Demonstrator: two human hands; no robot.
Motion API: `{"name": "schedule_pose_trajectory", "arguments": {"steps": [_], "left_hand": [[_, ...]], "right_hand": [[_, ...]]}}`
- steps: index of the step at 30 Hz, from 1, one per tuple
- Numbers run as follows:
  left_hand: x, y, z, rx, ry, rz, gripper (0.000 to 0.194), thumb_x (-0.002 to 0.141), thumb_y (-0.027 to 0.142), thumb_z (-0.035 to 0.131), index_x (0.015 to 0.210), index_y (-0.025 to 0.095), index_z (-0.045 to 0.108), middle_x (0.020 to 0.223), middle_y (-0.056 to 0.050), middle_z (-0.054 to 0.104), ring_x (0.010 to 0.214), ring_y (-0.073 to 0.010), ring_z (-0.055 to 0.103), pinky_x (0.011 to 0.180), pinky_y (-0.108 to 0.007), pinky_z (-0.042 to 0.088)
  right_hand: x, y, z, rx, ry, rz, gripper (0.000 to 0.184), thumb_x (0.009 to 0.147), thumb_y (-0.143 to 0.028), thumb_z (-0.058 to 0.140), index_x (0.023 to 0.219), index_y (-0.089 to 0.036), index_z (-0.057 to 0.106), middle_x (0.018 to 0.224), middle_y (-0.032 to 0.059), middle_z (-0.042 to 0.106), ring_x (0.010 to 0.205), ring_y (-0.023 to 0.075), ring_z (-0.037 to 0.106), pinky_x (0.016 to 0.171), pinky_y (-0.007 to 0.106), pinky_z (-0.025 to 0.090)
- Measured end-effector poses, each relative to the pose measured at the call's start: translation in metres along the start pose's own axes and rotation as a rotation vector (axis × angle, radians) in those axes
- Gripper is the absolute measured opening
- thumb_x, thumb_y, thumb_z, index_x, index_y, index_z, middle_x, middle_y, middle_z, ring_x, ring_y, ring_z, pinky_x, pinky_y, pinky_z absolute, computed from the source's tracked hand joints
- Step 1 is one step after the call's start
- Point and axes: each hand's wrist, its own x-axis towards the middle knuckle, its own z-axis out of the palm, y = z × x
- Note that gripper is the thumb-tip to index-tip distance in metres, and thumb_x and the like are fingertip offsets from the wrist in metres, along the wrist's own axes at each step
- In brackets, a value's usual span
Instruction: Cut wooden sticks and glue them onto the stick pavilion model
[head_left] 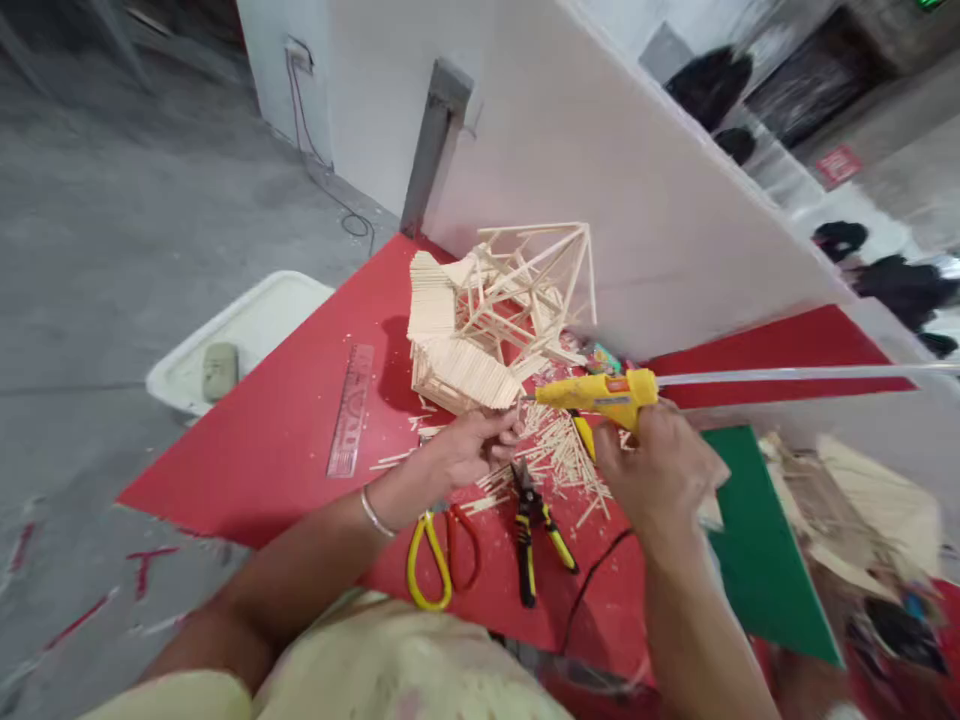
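Head view: the right hand (pixel 660 470) is wrapped shut around the grip of a yellow glue gun (pixel 600 392), whose long axis runs nearly level, nozzle pointing left, with a clear glue stick (pixel 787 376) trailing out to the right. The nozzle tip sits at the lower right corner of the stick model (pixel 495 320), a light wooden frame standing on the red table (pixel 300 420) against the white partition. The left hand (pixel 469 450) is the nearer of the 2 to that corner, just below it, fingers curled and pinching at the model's edge; what they grip is too small to tell. Both forearms reach forward, wrists bent inward. Loose sticks (pixel 559 455), pliers (pixel 534 530), yellow scissors (pixel 439 550) and a ruler (pixel 351 410) lie nearby.
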Motion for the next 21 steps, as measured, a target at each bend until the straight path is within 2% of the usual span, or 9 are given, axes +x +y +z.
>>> {"name": "schedule_pose_trajectory", "arguments": {"steps": [4, 14, 21], "left_hand": [[-0.0009, -0.0001, 0.0027, 0.004, 0.027, -0.001, 0.021, 0.073, 0.016, 0.080, 0.079, 0.008, 0.061, 0.071, -0.001, 0.053, 0.054, -0.0027, 0.041, 0.044, -0.013, 0.030], [-0.0015, 0.0029, 0.0022, -0.028, 0.023, 0.000, 0.014, 0.076, 0.011, 0.075, 0.080, 0.007, 0.063, 0.073, -0.002, 0.054, 0.053, -0.0023, 0.042, 0.043, -0.012, 0.032], [-0.0005, 0.0024, 0.0043, -0.030, 0.048, 0.008, 0.016, 0.074, 0.011, 0.077, 0.079, 0.008, 0.062, 0.072, -0.002, 0.054, 0.054, -0.0025, 0.044, 0.043, -0.011, 0.032]], "right_hand": [[-0.0003, 0.0006, 0.0010, 0.012, -0.005, 0.002, 0.018, 0.083, -0.034, 0.060, 0.080, -0.017, 0.055, 0.076, 0.0052, 0.063, 0.059, 0.0144, 0.048, 0.055, 0.029, 0.028], [-0.0007, -0.0010, -0.0003, 0.007, 0.022, -0.004, 0.014, 0.081, -0.030, 0.059, 0.077, -0.019, 0.053, 0.068, 0.0015, 0.059, 0.055, 0.0134, 0.045, 0.054, 0.028, 0.028], [0.0007, -0.0032, 0.0023, -0.005, 0.025, 0.029, 0.015, 0.081, -0.032, 0.059, 0.081, -0.018, 0.055, 0.073, 0.0047, 0.062, 0.056, 0.0141, 0.045, 0.054, 0.028, 0.026]]}}
